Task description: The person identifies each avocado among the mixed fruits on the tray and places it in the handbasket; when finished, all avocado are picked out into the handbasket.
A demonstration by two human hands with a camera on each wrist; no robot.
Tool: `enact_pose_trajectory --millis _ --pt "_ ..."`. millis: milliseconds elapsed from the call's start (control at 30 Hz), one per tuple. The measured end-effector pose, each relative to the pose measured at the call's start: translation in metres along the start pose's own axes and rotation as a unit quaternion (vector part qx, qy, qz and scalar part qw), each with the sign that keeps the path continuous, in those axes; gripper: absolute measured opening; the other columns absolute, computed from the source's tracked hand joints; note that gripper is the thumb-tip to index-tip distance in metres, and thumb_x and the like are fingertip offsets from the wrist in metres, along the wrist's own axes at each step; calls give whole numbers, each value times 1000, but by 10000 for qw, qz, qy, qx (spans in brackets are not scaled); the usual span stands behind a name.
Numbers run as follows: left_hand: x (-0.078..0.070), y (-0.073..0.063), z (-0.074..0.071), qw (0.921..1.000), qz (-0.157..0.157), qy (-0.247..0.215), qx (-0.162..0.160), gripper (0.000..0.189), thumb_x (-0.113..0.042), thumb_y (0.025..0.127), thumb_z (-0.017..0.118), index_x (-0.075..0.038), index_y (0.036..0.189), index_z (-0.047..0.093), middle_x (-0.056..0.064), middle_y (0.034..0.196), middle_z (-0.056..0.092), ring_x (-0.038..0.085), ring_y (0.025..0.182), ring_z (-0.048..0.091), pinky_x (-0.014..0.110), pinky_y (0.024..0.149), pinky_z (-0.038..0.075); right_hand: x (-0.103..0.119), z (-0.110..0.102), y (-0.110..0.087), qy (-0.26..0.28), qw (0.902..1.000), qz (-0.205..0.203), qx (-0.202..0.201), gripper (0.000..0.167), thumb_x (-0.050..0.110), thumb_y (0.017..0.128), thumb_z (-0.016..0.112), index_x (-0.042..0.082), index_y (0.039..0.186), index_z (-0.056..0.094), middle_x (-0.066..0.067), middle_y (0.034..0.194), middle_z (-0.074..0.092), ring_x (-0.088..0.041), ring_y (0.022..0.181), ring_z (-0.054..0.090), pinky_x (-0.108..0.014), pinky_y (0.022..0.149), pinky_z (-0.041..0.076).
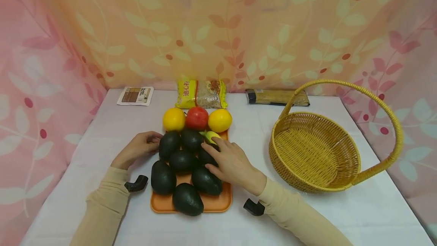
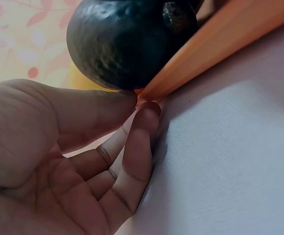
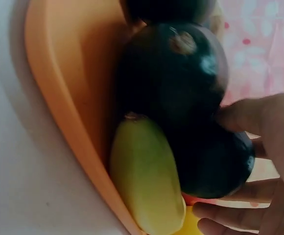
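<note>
An orange tray (image 1: 218,205) carries several dark green avocados (image 1: 187,199), with a red round fruit (image 1: 197,118) and two yellow fruits (image 1: 220,120) along its far end. My left hand (image 1: 140,147) pinches the tray's left rim between thumb and fingertips, close beside an avocado (image 2: 127,44). On the tray's right side, my right hand (image 1: 233,161) spans an avocado (image 3: 215,161), thumb on one side and fingers on the other. A smooth yellow-green oblong fruit (image 3: 144,176) lies against the tray wall below that avocado, partly covered by the hand in the head view.
To the right stands a round woven basket (image 1: 307,151) with a tall arched handle. Along the back lie a small printed packet (image 1: 135,96), a yellow food bag (image 1: 201,94) and a long brown package (image 1: 276,97). Flowered curtains (image 1: 218,29) enclose the white-covered table.
</note>
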State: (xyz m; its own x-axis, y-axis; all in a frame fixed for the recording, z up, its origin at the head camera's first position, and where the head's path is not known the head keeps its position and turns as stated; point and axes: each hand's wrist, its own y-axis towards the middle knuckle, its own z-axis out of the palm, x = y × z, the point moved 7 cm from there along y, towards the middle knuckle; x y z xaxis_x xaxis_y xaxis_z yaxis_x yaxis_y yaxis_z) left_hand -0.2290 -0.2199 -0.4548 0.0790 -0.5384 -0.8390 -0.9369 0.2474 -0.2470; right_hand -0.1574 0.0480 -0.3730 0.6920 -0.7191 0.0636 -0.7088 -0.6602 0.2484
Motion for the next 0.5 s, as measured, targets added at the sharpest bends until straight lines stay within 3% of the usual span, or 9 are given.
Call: enact_pose_trajectory --millis 133,267,500 --pt "-1 1 1 9999 100 82 -39 36 -6 92 60 8 125 55 19 101 68 14 80 60 22 70 52 1 4 0 90 9999 -3 80 57 39 88 70 19 138 53 -12 123 59 -23 78 61 -34 69 53" --pt "-2 1 2 9998 137 128 -55 35 -6 92 60 8 123 55 19 101 68 15 81 59 23 71 51 2 3 0 108 9999 -23 -5 56 38 88 70 17 137 54 -12 119 59 -21 76 59 -32 68 53" --pt "-2 0 1 9999 107 130 -25 35 -7 92 60 8 123 55 20 103 68 15 82 60 23 72 51 -2 -12 -4 299 9994 33 -155 57 37 87 71 17 137 53 -11 124 58 -24 89 63 -35 77 55"
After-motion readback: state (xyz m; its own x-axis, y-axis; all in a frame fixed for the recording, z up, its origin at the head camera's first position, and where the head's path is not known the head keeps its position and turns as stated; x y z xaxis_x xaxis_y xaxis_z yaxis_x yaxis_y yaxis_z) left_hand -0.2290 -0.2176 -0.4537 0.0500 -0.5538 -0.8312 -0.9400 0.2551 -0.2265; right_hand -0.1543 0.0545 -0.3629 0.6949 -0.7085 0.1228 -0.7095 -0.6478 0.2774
